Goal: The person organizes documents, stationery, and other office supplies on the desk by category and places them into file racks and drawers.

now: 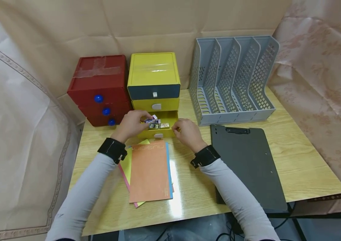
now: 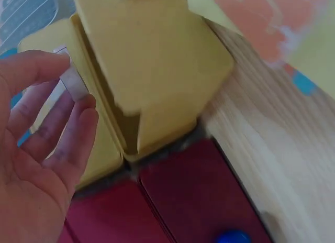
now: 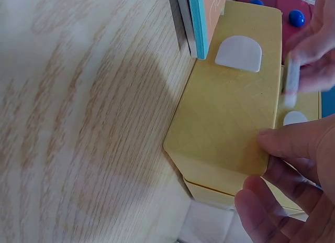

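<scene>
My left hand point(image 1: 132, 124) pinches a small white block point(image 2: 74, 85) between thumb and fingertips, above the pulled-out bottom drawer point(image 1: 144, 134) of the yellow drawer unit. Small packaged items point(image 1: 164, 125) lie in that drawer near its front, beside other little pieces. At the drawer's right front corner is my right hand point(image 1: 188, 132). In the right wrist view its thumb point(image 3: 277, 141) lies on the top edge of the drawer front, and its fingers curl round the corner. The left hand with the block shows blurred there, over the drawer.
A red drawer unit point(image 1: 101, 82) with blue knobs stands left of the yellow unit point(image 1: 153, 68). To the right are a grey file rack point(image 1: 233, 117) and a black clipboard point(image 1: 245, 160). Stacked notebooks point(image 1: 150, 174) lie in front of the drawer.
</scene>
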Available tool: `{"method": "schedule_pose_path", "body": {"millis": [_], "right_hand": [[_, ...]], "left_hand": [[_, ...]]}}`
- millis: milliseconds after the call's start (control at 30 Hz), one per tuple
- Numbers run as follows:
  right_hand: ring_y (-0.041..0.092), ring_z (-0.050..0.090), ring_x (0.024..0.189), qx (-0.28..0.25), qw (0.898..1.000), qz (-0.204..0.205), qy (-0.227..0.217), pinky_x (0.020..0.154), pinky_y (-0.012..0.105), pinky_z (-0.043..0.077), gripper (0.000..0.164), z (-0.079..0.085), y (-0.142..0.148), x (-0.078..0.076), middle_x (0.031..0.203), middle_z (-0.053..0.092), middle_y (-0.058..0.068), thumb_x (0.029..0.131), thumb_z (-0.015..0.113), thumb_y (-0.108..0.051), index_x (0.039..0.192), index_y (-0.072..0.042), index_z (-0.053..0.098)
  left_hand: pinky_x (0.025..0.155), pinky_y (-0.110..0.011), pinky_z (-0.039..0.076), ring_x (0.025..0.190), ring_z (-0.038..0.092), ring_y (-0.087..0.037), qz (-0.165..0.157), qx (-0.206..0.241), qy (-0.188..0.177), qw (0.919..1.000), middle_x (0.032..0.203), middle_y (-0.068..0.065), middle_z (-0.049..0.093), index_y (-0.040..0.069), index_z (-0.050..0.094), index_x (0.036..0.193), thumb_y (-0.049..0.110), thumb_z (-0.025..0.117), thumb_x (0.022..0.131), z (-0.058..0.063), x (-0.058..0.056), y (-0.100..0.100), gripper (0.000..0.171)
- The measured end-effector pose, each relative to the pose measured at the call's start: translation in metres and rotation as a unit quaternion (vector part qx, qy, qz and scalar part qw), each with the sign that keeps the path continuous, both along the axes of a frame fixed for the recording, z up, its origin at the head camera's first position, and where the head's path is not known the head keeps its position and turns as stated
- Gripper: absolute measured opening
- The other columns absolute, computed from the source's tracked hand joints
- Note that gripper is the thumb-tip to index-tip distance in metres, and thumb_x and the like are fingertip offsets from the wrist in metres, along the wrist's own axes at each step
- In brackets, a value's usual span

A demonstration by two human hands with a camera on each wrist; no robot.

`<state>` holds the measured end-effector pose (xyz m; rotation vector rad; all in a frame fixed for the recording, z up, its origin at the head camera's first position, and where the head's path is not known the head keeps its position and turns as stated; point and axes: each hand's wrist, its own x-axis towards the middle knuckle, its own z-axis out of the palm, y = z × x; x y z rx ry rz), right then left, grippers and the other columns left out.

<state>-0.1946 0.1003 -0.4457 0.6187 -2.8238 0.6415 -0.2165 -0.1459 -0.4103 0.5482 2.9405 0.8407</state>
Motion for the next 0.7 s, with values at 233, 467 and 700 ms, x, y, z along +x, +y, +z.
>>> {"method": "schedule_pose_path", "body": {"millis": [233, 467, 700], "right_hand": [[0.013, 0.062, 0.079, 0.006, 1.0, -0.007, 0.007, 0.07, 0.03, 0.052, 0.008, 0.0, -0.002, 0.001, 0.084, 0.066, -0.004, 0.083, 0.066, -0.015, 0.083, -0.015, 0.074], [0.013, 0.061, 0.079, 0.004, 1.0, -0.004, 0.009, 0.07, 0.03, 0.052, 0.008, 0.001, -0.002, 0.003, 0.084, 0.065, -0.004, 0.083, 0.066, -0.015, 0.083, -0.016, 0.073], [0.014, 0.063, 0.081, 0.003, 1.0, -0.009, 0.009, 0.072, 0.031, 0.053, 0.008, 0.0, -0.001, 0.003, 0.087, 0.066, -0.004, 0.084, 0.066, -0.017, 0.085, -0.017, 0.074]], "left_hand": [[0.06, -0.029, 0.044, 0.071, 0.057, -0.015, -0.055, -0.034, 0.008, 0.9979, 0.094, 0.003, 0.068, 0.02, 0.072, 0.1, 0.014, 0.066, 0.082, -0.011, -0.023, 0.034, 0.019], [0.068, -0.031, 0.049, 0.075, 0.059, -0.014, -0.07, -0.07, 0.022, 0.9948, 0.091, 0.003, 0.069, 0.018, 0.073, 0.097, 0.013, 0.068, 0.082, -0.022, -0.035, 0.053, 0.017], [0.077, -0.035, 0.052, 0.083, 0.064, -0.018, -0.088, -0.085, 0.029, 0.9921, 0.096, -0.003, 0.07, 0.013, 0.072, 0.1, 0.005, 0.064, 0.083, -0.032, -0.043, 0.068, 0.02]]}}
